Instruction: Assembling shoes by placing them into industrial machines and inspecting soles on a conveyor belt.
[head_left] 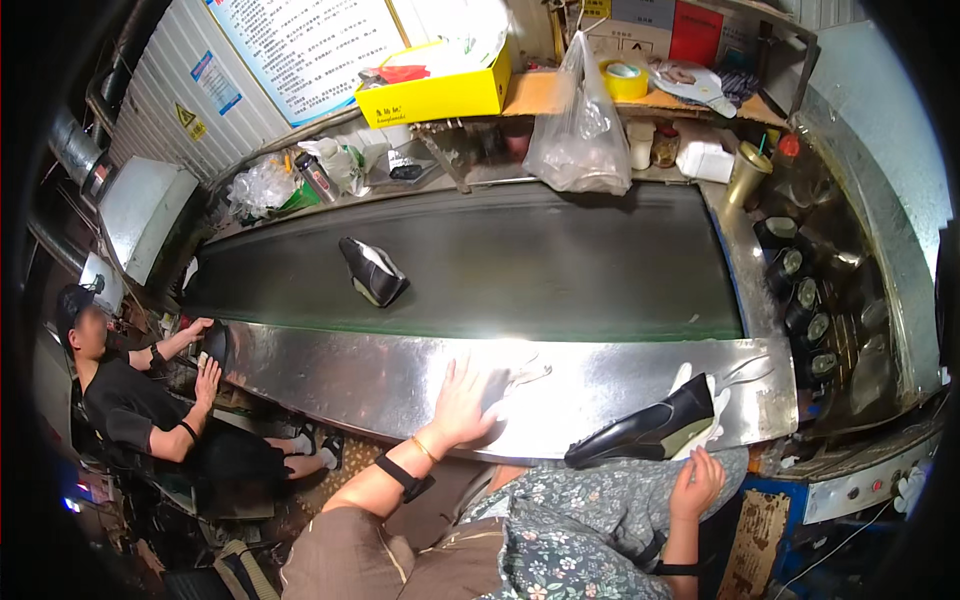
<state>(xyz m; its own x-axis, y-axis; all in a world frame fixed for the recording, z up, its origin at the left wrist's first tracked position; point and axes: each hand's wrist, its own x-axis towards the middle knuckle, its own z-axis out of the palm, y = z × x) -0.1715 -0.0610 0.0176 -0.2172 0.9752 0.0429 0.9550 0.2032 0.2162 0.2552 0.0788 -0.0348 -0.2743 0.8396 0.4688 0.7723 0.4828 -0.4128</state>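
My left hand [464,408] lies on the shiny metal ledge with its fingers spread and nothing in them. To its right, a black shoe [640,428] rests on its side at the ledge's front edge, toe pointing left, partly over my lap. A white cloth-like piece [712,437] with finger-like ends sticks out around the shoe's heel end. Just below it, my right hand [697,487] is curled, its fingertips pinching the edge of the white piece. Another black shoe [371,272] with a pale lining sits on the dark belt beyond the ledge.
The dark conveyor belt [560,260] runs along behind the metal ledge [330,375]. At the left sits another person [150,400], hands by a dark object. Several shoes stand on a rack [800,300] at right. A plastic bag [580,130] hangs above the belt beside a yellow box [435,92].
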